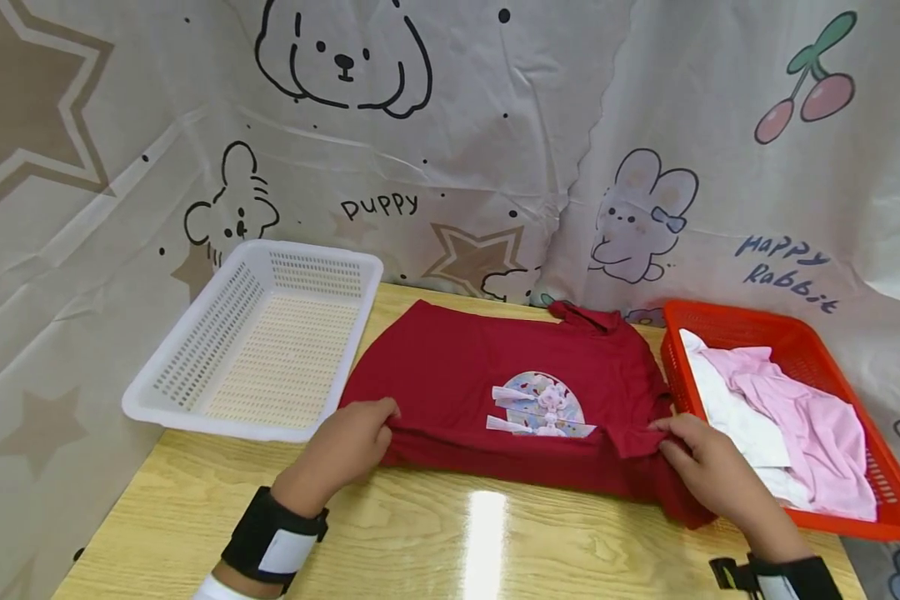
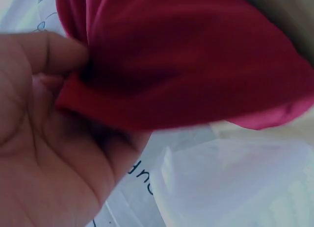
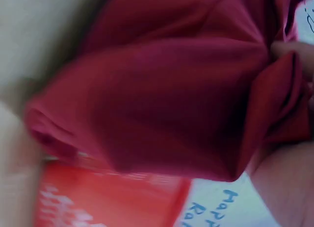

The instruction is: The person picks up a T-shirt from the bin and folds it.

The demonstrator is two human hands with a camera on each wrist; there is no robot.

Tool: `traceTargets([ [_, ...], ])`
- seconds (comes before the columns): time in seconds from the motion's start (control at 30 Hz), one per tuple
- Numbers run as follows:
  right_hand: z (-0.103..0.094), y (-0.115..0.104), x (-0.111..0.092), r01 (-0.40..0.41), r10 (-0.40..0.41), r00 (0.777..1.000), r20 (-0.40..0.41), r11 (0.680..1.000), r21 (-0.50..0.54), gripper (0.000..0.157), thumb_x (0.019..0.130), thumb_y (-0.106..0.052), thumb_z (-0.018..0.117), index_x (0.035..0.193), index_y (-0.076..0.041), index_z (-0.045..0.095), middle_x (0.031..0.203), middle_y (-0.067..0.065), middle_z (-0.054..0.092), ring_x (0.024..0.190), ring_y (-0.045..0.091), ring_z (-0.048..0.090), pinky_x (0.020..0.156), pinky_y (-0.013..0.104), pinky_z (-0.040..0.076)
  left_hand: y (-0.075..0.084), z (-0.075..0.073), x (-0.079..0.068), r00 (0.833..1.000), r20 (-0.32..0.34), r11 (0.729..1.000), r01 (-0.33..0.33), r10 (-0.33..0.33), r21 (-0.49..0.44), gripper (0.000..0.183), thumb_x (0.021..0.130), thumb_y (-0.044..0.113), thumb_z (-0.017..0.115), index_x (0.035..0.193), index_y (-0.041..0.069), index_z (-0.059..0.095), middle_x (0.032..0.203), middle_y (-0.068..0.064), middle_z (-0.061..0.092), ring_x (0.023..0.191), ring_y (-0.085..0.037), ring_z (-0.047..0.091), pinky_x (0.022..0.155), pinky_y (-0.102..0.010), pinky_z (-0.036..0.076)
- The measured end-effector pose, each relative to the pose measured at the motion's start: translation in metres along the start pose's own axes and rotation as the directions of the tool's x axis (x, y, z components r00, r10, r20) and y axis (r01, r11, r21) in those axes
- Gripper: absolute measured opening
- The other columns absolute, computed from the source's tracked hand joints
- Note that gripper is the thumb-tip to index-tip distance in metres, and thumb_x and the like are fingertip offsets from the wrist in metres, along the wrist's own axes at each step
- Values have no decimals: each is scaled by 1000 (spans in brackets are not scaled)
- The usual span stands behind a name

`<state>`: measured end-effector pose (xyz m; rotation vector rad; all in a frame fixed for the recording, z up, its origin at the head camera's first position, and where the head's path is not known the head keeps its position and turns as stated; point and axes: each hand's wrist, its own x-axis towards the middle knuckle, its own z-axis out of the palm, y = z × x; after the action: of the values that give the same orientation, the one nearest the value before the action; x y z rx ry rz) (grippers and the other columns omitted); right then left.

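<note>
A dark red T-shirt point(image 1: 450, 358) with a round printed picture point(image 1: 547, 405) lies sideways on the table, its collar towards the right. My left hand point(image 1: 356, 437) pinches the near side of the shirt by its hem, at the left. On the right, my right hand point(image 1: 701, 458) pinches the cloth near the shoulder and sleeve. Between the hands the near edge is lifted and bends over, partly covering the print. In the left wrist view, thumb and fingers close on the hem point(image 2: 147, 109). The right wrist view has the sleeve point(image 3: 162, 109) hanging below the pinched fold.
To the left stands a white plastic basket point(image 1: 363, 333) with nothing in it. A red basket point(image 1: 817, 350) at the right holds pink cloth point(image 1: 817, 417) and white cloth point(image 1: 742, 417). A printed curtain point(image 1: 495, 125) hangs behind the wooden table point(image 1: 390, 533).
</note>
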<state>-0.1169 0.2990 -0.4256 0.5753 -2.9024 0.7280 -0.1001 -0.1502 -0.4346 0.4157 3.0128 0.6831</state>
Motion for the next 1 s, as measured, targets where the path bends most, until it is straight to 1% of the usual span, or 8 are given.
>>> traceTargets([
  [0.13,0,12,49,-20,17,1000,-25,996,-88,22,87,-1,56,107,-4,64,94,20,67,79,31,60,71,54,50,-3,1,34,994,-85,998,66,-65,0,20,87,2,51,103,5,62,91,-11,67,80,-18,59,70,-37,53],
  [0.27,10,24,92,-34,28,999,-38,986,-163,18,86,0,53,101,0,63,84,23,66,69,35,58,67,56,49,-11,12,67,984,-128,992,126,-121,29,16,88,1,50,102,2,59,85,-14,63,77,-22,59,68,-38,53],
  [0.4,28,28,113,-79,63,995,-83,975,-207,23,84,0,51,104,4,61,93,29,62,80,44,56,72,60,47,-18,30,81,959,-241,978,177,-147,108,13,87,3,54,99,0,57,88,-19,59,82,-31,58,69,-45,53],
  [0.5,47,22,105,-83,51,984,-169,979,-187,27,84,-1,52,109,6,59,102,31,58,90,47,53,78,61,45,-17,45,75,936,-323,972,193,-142,134,22,86,7,58,107,1,58,102,-21,56,95,-35,53,73,-50,52],
  [0.6,66,12,78,-72,45,981,-187,988,-139,24,86,-5,55,107,6,59,104,28,58,96,43,53,81,59,44,-11,62,59,948,-308,981,131,-81,146,27,85,12,60,110,3,59,109,-19,53,100,-34,49,72,-50,51],
  [0.77,95,6,32,-162,170,984,57,979,-123,45,90,-23,58,124,7,51,125,34,47,117,48,40,91,65,38,-3,83,36,990,-138,986,40,-17,164,34,85,22,62,114,6,60,115,-19,52,105,-35,46,72,-48,52],
  [0.9,106,15,16,-278,310,912,269,949,-150,76,92,-47,50,143,4,28,146,38,14,132,54,4,97,77,14,-7,90,30,995,-34,980,103,-99,172,48,87,32,61,130,10,54,134,-22,44,121,-41,37,83,-56,48],
  [1.0,109,22,10,-316,351,875,334,936,-156,86,90,-58,46,146,2,21,149,37,3,132,53,-5,96,79,7,-12,93,27,990,27,977,130,-136,168,52,88,36,59,135,13,51,141,-22,40,127,-42,31,88,-58,45],
])
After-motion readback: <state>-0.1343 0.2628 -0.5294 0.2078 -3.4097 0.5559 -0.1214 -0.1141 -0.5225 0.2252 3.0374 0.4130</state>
